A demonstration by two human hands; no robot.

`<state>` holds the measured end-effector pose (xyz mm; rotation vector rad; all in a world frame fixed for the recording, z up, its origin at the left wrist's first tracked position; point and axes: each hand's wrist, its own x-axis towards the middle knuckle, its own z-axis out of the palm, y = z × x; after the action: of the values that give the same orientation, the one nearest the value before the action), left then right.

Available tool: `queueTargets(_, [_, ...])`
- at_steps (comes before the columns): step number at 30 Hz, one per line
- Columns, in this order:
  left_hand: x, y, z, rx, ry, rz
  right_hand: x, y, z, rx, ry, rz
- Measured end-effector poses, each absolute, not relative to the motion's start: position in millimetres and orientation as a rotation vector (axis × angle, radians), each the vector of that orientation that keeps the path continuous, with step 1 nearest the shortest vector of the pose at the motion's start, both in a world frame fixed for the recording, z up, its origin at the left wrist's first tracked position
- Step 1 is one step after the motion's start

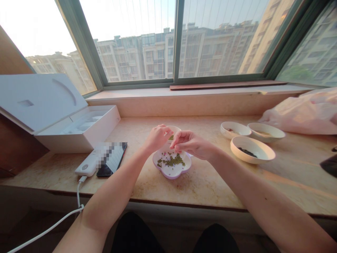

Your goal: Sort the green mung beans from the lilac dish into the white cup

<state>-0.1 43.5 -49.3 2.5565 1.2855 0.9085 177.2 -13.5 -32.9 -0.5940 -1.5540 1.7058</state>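
Observation:
A flower-shaped white dish with a lilac rim (172, 175) stands on the counter before me, with small green beans (172, 160) scattered over its bottom. Just behind it is a round white bowl (173, 128), partly covered by my hands, with more green beans inside. My left hand (158, 137) hangs at the left side of that bowl with its fingers curled together; whatever they hold is hidden. Over the back of the flower-shaped dish, my right hand (193, 144) has thumb and fingertips pinched together. Anything between them is too small to make out.
Three white bowls stand to the right; the nearest bowl (252, 158) holds dark bits. Behind them lies a plastic bag (302, 112). On the left are an open white box (97, 131), a white power bank (86, 165) with a cable, and a phone (113, 161).

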Motion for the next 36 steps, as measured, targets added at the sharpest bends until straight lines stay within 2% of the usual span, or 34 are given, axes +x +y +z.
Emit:
queueTargets(18, [4, 28, -39, 2.556, 1.19, 0.899, 182, -16, -31, -0.52, -1.527, 1.773])
queueTargets(23, [6, 20, -35, 2.618, 0.992, 0.753, 182, -18, -30, -0.502, -1.522, 1.752])
queueTargets(30, [7, 6, -42, 2.778, 0.755, 0.393, 181, -16, -28, -0.62, -1.411, 1.561])
queueTargets(36, [6, -7, -43, 2.847, 0.742, 0.168, 179, -7, -31, -0.726, -1.388, 1.219])
